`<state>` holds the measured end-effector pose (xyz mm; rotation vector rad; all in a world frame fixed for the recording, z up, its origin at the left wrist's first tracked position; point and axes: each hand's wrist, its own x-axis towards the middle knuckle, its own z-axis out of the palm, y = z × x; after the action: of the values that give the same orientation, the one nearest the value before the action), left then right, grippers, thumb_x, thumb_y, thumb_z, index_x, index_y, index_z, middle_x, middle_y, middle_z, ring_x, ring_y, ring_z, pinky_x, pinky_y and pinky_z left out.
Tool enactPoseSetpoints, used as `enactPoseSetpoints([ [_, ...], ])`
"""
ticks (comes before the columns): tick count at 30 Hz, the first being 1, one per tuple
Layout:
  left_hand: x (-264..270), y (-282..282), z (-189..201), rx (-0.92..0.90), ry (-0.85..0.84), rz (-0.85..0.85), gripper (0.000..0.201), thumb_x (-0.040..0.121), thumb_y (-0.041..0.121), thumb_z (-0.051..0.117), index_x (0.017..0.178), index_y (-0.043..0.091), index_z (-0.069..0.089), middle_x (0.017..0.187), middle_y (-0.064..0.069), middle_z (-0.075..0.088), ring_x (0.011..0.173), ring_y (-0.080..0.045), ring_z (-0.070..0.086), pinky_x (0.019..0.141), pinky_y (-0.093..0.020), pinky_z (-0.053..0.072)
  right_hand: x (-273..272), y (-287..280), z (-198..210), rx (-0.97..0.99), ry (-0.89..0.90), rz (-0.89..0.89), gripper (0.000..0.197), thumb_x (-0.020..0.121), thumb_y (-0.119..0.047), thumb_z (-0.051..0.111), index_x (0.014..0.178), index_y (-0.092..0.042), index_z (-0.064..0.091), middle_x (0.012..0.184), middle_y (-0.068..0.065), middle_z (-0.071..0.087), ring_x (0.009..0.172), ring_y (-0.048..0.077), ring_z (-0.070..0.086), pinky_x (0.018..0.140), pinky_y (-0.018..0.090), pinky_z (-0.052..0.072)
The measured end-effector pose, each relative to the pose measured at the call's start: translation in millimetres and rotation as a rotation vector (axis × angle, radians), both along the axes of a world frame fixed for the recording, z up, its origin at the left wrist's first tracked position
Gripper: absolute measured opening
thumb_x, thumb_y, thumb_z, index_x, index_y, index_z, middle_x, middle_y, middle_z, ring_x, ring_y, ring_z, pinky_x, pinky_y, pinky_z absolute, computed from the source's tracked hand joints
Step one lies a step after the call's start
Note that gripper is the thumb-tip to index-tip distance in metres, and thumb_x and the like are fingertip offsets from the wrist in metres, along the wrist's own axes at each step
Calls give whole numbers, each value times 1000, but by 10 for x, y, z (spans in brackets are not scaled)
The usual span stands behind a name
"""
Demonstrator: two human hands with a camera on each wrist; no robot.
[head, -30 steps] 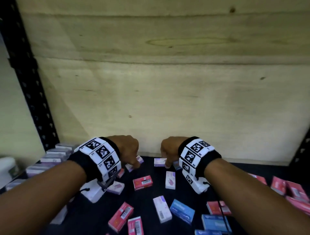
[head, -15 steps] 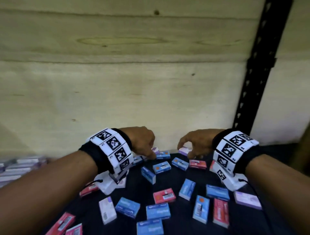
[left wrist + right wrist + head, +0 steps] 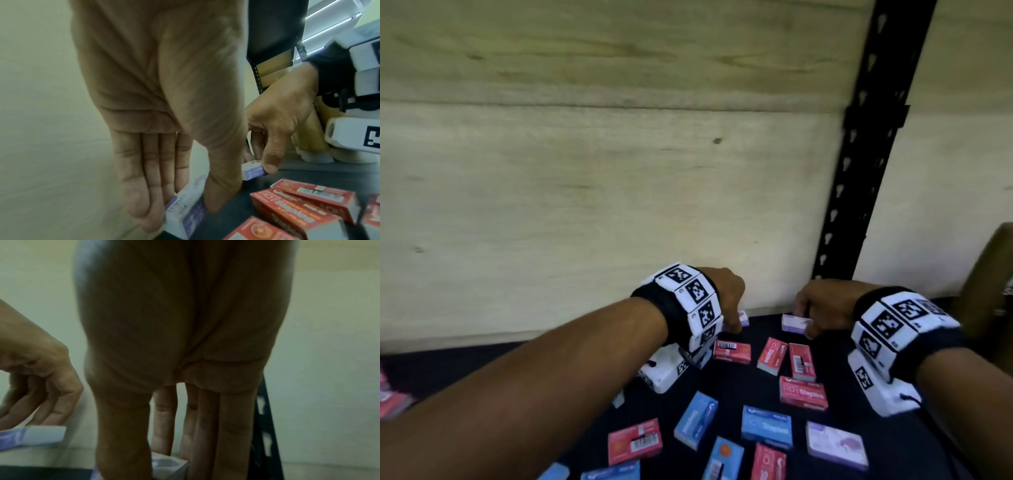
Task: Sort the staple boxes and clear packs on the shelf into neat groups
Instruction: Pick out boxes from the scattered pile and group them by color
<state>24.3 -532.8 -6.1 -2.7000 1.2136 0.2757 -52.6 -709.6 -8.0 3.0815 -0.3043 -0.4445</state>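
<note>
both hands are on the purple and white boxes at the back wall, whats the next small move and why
Probably lift both and bring them together. The left hand pinches one purple-and-white staple box, the right hand another, while red staple boxes and blue ones lie mixed nearby.

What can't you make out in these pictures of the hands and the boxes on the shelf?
- Left hand: head view hides its fingertips behind the knuckles.
- Purple box under the right hand: right wrist view shows one corner; thumb and fingers cover the rest.
- Print on the blue boxes: blurred.
- Boxes at the head view's bottom edge: cut off.
</note>
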Motion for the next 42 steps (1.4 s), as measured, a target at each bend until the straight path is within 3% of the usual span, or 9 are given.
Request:
enactPoseSetpoints([
  [3, 47, -132, -67, -4, 2, -7, 34, 79, 41, 73, 82, 8, 68, 83, -8, 70, 76, -27, 67, 65, -32, 53, 41, -20, -46, 5, 16, 12, 27, 78, -24, 80, 102, -27, 68, 87, -13, 64, 89, 12, 61, 80, 24, 51],
  [7, 29, -280, -122, 43, 6, -45, 38, 82, 35, 73, 58, 12, 56, 59, -2, 57, 62, -24, 58, 58, -27, 45, 126, -12, -39, -18, 36, 50, 36, 78, -20, 80, 112, -22, 68, 96, -6, 60, 91, 13, 58, 80, 24, 50],
  [14, 6, -239, -131, 20, 5, -48, 38, 81, 36, 76, 98, 3, 70, 83, -8, 65, 73, -26, 61, 58, -28, 48, 134, -41, -69, -26, 12, 56, 33, 80, -17, 76, 110, -29, 70, 97, -10, 60, 89, 11, 59, 74, 19, 45],
  [18, -20, 58, 67, 0, 1, -18, 47, 79, 42, 77, 108, 6, 69, 104, -11, 68, 88, -27, 64, 70, -31, 53, 89, 53, -30, -32, 8, 53, 41, 84, -20, 74, 123, -26, 64, 119, -5, 64, 108, 16, 62, 93, 26, 51],
  [21, -34, 401, 236, 22, -23, 18, 49, 82, 41, 74, 116, 8, 66, 113, -10, 65, 98, -28, 62, 75, -31, 50, 48, 214, 96, -104, 12, 56, 45, 85, -17, 72, 127, -27, 60, 131, -3, 60, 117, 17, 59, 95, 25, 48],
  [24, -80, 799, 398, 19, 0, 52, 38, 86, 36, 72, 111, 9, 63, 109, -9, 63, 96, -26, 59, 74, -30, 43, 39, 436, 215, -141, -55, 103, 41, 87, -21, 71, 125, -30, 61, 130, -1, 57, 116, 17, 58, 93, 24, 46],
  [28, -210, 1490, 600, 31, -5, 134, 42, 87, 35, 71, 124, 16, 62, 117, -4, 64, 103, -24, 59, 78, -29, 43, 27, 947, 404, -103, -79, 220, 36, 89, -28, 70, 124, -32, 60, 125, -2, 57, 108, 16, 57, 92, 26, 45],
  [37, -527, 3182, 675, 31, -25, 391, 25, 83, 37, 74, 105, 25, 72, 102, 4, 70, 95, -17, 63, 83, -29, 50, 95, 2429, 557, -71, -58, 478, 35, 93, -31, 66, 127, -26, 60, 126, -1, 60, 107, 18, 59, 83, 25, 40],
  [42, -705, 3781, 467, 64, 27, 467, 20, 80, 28, 76, 100, 24, 75, 95, 7, 71, 81, -10, 60, 75, -25, 50, 128, 3153, 422, 12, -27, 600, 39, 86, -33, 73, 123, -24, 64, 119, -4, 66, 97, 14, 59, 84, 25, 43],
])
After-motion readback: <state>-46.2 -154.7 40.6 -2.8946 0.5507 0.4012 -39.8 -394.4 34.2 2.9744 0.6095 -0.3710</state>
